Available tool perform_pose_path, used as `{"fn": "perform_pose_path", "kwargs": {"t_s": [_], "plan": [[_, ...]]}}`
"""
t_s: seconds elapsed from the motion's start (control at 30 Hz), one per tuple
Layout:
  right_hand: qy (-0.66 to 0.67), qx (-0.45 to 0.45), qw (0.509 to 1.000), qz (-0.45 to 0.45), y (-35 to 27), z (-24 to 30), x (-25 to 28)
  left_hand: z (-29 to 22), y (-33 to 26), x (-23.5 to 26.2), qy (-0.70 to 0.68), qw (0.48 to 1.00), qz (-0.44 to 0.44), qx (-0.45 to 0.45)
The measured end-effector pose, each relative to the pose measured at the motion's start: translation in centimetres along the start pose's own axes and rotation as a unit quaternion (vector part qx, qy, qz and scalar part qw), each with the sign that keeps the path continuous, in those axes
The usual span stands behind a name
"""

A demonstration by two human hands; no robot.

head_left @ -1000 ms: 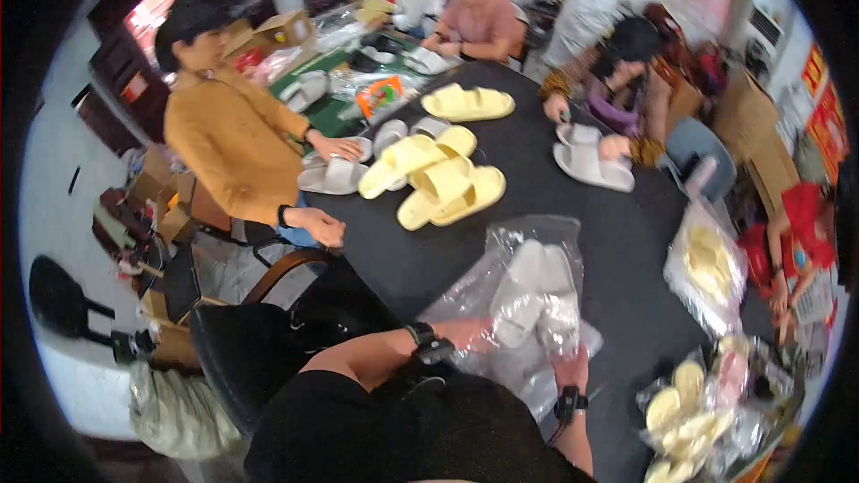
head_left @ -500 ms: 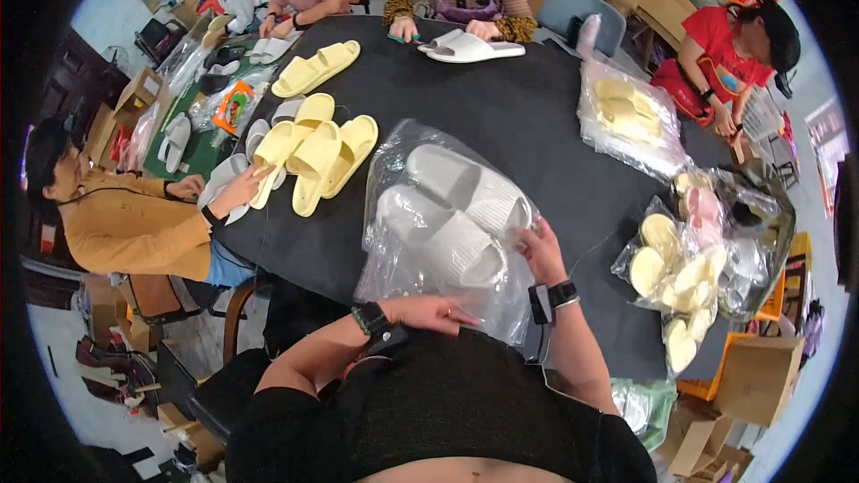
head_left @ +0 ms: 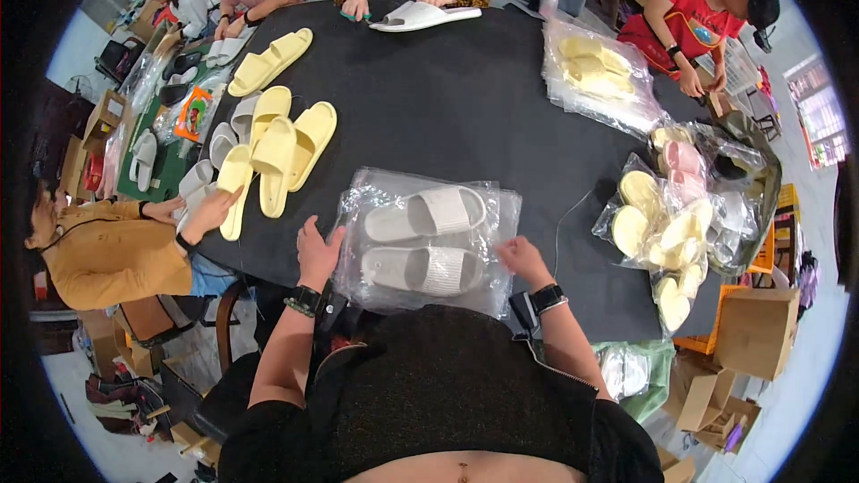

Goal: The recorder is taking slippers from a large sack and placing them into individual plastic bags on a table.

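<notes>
A clear plastic bag [head_left: 501, 211] lies flat in front of me with a pair of light grey slippers inside. The far slipper [head_left: 394, 223] and the near slipper [head_left: 386, 270] rest side by side, toes to the right. At the bag's left edge is my left hand [head_left: 317, 255], open, its thumb apart from the fingers and touching or close to the plastic. My right hand [head_left: 526, 261] has its fingers curled together on the bag's right edge, pinching the plastic.
Yellow slippers [head_left: 274, 145] lie at the left, where a co-worker's hand [head_left: 211, 212] touches one. Bagged yellow slippers [head_left: 591, 67] lie far right; more bagged pairs [head_left: 680, 233] are heaped at the right edge. Across the black table [head_left: 429, 98], another person handles a white slipper [head_left: 420, 16].
The bag has turned, so the slippers now point right instead of slanting. My left hand has moved from near my body to the bag's left side. The view has shifted.
</notes>
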State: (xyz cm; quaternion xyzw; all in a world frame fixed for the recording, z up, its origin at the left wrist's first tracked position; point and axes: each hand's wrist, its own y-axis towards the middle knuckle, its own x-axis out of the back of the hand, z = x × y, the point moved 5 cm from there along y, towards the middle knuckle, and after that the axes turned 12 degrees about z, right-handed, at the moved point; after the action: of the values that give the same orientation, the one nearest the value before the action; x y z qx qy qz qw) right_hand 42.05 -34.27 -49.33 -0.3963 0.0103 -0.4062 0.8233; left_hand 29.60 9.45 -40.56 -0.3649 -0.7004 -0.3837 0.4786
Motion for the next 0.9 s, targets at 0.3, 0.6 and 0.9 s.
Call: {"fn": "perform_pose_path", "kwargs": {"t_s": [0.3,0.6,0.9], "plan": [[0.105,0.075,0.992,-0.007,-4.8,-1.1,-2.7,-3.5,1.9,-0.8,-0.552,0.791,0.235,0.117],[-0.108,-0.024,0.993,-0.030,-6.3,-2.8,-2.6,-4.9,2.1,-2.9,-0.515,0.748,0.395,0.142],[-0.409,0.119,0.905,-0.023,-4.3,3.0,-1.7,-1.3,-0.7,-1.5,-0.480,0.675,0.542,0.142]]}}
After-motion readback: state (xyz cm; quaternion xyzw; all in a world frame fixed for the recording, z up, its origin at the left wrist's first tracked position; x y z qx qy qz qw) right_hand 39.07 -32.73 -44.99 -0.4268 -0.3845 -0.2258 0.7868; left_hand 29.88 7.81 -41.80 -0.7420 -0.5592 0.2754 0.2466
